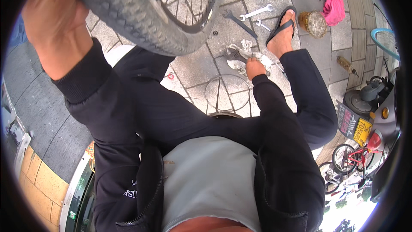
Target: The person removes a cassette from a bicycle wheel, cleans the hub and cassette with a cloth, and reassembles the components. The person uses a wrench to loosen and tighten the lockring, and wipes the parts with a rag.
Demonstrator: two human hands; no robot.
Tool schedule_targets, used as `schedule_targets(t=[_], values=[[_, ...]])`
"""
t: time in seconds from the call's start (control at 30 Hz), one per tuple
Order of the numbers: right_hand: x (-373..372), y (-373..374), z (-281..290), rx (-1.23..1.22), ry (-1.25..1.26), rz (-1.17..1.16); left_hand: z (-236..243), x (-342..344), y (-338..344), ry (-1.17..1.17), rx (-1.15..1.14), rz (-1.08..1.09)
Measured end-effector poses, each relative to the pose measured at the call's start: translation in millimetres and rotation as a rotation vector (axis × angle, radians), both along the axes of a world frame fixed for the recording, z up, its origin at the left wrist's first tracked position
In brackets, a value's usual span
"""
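My left hand [60, 13] grips a bicycle wheel's knobby black tyre [141, 23] raised at the upper left, its fingertips mostly hidden behind it. Below and right of the wheel, my right hand [255, 66] is closed on a dark grey metal tool [236, 56] lying among crumpled white rags [238, 64]. Above that hand lie a black spanner [242, 25], a silver double-ended spanner [255, 13] and a smaller silver spanner [262, 25] on the paving [201, 71]. A thin metal ring [210, 83] shows beneath my right forearm, near my legs.
My sandalled foot [283, 32] stands beside a jar of amber liquid [312, 24] and a pink cloth [332, 4]. A small bottle with a spout [347, 65] lies at the right, near a parked scooter [382, 116] and a red bicycle [352, 159].
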State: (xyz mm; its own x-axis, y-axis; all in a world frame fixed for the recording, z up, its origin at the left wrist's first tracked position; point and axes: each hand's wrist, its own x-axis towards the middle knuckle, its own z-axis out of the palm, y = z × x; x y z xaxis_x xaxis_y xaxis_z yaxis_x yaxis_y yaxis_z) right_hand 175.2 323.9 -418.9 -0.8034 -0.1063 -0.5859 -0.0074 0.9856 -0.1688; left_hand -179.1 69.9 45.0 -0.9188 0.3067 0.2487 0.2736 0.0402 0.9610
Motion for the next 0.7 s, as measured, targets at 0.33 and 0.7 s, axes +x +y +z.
schedule_targets(t=[0.33, 0.7], values=[[-44, 10, 19, -0.126, -0.337, -0.141, 18, -9, 7, 0.062, -0.187, 0.219], [-86, -10, 125, -0.294, -0.453, -0.23, 16, 36, -36, 0.01, -0.135, 0.171]])
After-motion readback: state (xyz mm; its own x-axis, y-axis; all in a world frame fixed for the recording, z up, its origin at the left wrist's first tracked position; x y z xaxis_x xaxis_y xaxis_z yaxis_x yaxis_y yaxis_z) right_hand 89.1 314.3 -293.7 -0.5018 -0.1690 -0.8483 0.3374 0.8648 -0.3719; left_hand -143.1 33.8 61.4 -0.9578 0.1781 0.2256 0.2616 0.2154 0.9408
